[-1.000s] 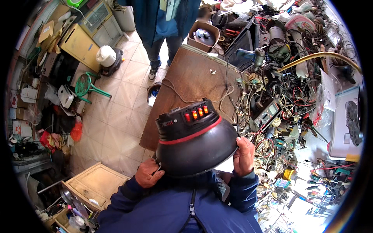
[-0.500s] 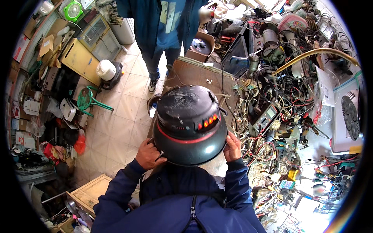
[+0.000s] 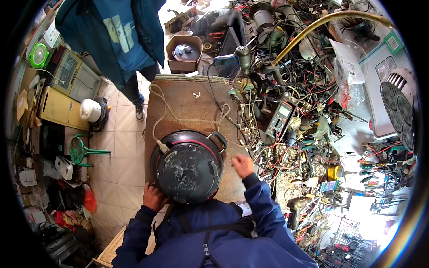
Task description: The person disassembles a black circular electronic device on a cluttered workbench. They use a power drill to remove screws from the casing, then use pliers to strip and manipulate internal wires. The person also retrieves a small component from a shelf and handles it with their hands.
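A black electric wok with a red ring lies upside down at the near end of the brown worktable; its scuffed round base faces up. One loop handle sticks out at its far right. Against the wok's near left edge is my left hand, fingers somewhat apart and not wrapped round it. My right hand hovers to the right of the wok, apart from it, fingers curled in with nothing visible in them. A beige cord's plug rests at the wok's far left edge.
Cables, tools and a multimeter crowd the right side. A cardboard box stands beyond the table. Another person stands at the far left. On the tiled floor is a green stool. A curved brass-coloured tube arches over the clutter.
The wok has come down from my two-handed hold and now lies base up on the table. My right hand has let go and moved off. The view has shifted rightward.
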Motion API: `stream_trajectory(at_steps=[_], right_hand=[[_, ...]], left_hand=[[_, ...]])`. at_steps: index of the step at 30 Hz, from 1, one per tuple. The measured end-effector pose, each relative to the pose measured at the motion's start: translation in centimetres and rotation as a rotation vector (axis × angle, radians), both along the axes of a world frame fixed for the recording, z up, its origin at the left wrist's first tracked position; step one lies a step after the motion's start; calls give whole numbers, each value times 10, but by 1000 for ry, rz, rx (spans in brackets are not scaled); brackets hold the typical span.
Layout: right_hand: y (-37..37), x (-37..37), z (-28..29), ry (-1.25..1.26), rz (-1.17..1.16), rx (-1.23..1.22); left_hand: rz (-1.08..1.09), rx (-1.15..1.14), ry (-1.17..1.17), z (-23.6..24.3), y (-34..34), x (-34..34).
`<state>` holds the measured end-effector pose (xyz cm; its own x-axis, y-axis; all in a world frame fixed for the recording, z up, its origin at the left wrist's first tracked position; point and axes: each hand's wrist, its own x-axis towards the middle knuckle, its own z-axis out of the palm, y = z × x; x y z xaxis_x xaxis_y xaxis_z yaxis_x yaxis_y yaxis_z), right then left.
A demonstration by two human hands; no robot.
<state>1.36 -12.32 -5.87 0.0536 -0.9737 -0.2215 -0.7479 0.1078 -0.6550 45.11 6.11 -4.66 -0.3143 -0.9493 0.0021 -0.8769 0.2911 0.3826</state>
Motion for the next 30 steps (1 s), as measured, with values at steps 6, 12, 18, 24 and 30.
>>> stream_trajectory(at_steps=[6,12,18,24,30], right_hand=[[-211,-31,41,332,-324,-410],[-299,-78,-6,279,-340,-441],[-256,-48,32,464,-222,-530],[-114,-36,61,315,-209,-240],[48,38,74,-455,-44,168]], left_hand=[[185,87,-32,4,14,-19],[291,182,-93,-5,21,-22],[338,255,-131,0,30,-25],[512,171,326,56,-19,-6],[591,187,1011,106,-150,0]])
